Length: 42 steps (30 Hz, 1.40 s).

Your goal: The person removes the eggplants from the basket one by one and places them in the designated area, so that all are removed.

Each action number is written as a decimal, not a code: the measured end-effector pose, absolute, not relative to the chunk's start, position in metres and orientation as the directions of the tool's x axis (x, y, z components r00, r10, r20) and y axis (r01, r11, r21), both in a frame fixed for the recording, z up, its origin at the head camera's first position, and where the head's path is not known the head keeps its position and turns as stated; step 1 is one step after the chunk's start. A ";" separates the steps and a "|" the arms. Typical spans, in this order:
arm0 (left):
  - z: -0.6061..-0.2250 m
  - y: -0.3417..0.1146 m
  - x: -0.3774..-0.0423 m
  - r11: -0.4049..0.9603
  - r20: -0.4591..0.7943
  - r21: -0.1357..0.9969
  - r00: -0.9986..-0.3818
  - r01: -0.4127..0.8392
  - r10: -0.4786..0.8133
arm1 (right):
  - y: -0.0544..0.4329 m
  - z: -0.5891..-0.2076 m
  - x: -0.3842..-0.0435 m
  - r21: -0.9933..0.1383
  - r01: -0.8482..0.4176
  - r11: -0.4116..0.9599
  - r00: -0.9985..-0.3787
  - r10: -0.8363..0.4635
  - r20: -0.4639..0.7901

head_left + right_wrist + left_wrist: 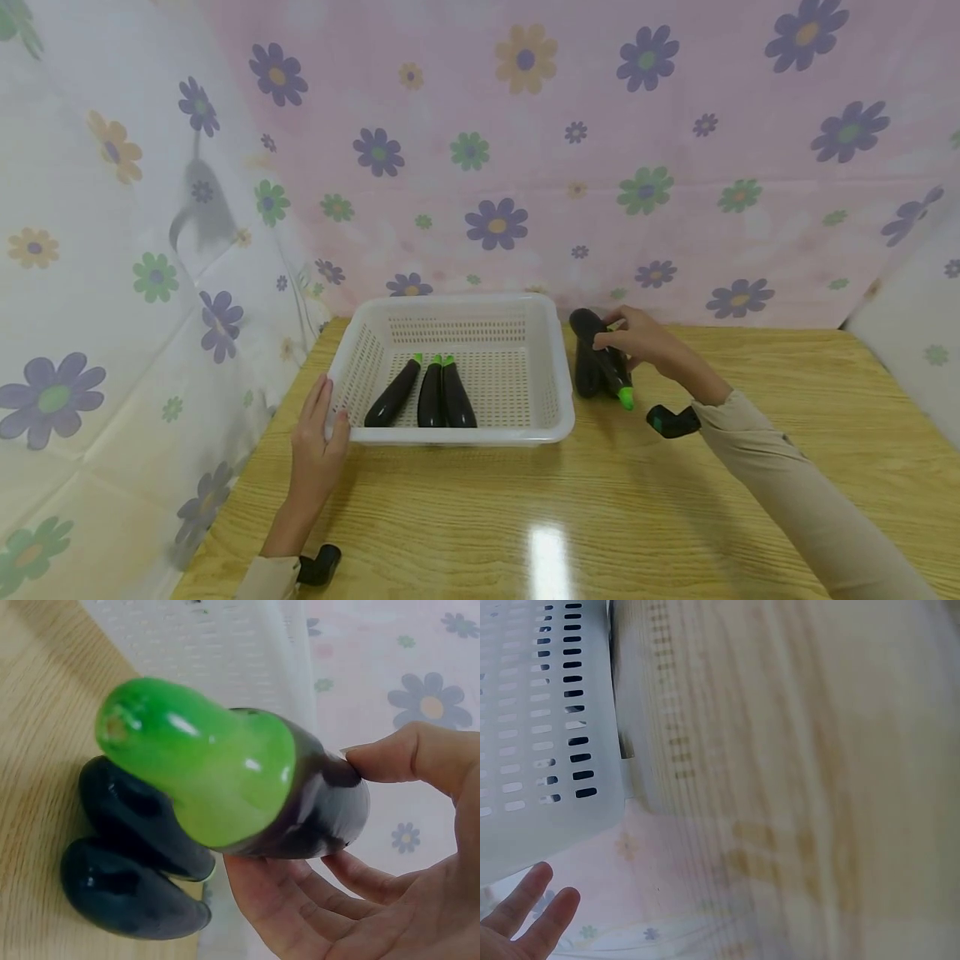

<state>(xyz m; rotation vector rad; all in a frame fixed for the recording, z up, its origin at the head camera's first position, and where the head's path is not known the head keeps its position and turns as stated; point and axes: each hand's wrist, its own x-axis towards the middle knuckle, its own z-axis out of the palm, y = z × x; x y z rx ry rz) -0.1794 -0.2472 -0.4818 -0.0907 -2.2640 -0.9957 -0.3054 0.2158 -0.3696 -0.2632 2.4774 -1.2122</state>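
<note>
In the head view, a white plastic basket (551,358) stands on the wooden table with three eggplants (392,395) lying inside near its front left. My left hand (317,442) rests against the basket's front left corner, and two straight fingers (551,919) show beside the basket in the left wrist view. To the right of the basket, my right hand (641,340) holds an eggplant (322,802) between thumb and fingers, its green stem end turned toward the wrist camera. Below it, two more dark eggplants (135,889) lie side by side on the table, partly hidden in the head view.
The wooden table (450,517) stretches in front and to the right. Flowered cloth (420,192) hangs behind the table and along both sides, close behind the basket. A black device (672,422) sits at the right wrist, another (320,565) at the left.
</note>
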 end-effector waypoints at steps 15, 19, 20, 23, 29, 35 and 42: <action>-0.478 -0.245 -0.179 0.714 0.587 0.631 -0.788 0.302 -0.185 | 0.242 -0.392 -0.316 -0.809 0.004 0.588 -0.917 -0.321 -0.238; -0.478 -0.245 -0.179 0.715 0.578 0.636 -0.794 0.292 -0.190 | 0.249 -0.395 -0.317 -0.808 0.016 0.589 -0.923 -0.302 -0.239; -0.478 -0.245 -0.179 0.714 0.573 0.638 -0.797 0.288 -0.192 | 0.252 -0.396 -0.317 -0.806 0.016 0.592 -0.924 -0.299 -0.238; -0.478 -0.245 -0.179 0.714 0.565 0.642 -0.802 0.278 -0.195 | 0.257 -0.398 -0.318 -0.802 0.023 0.596 -0.929 -0.283 -0.237; -0.479 -0.245 -0.179 0.716 0.570 0.638 -0.799 0.282 -0.193 | 0.267 -0.403 -0.318 -0.804 0.046 0.593 -0.937 -0.254 -0.241; -0.480 -0.245 -0.179 0.719 0.571 0.637 -0.797 0.278 -0.197 | 0.274 -0.410 -0.320 -0.801 0.075 0.594 -0.948 -0.206 -0.241; -0.479 -0.245 -0.177 0.712 0.564 0.646 -0.801 0.275 -0.202 | 0.283 -0.428 -0.325 -0.802 0.080 0.592 -0.968 -0.145 -0.204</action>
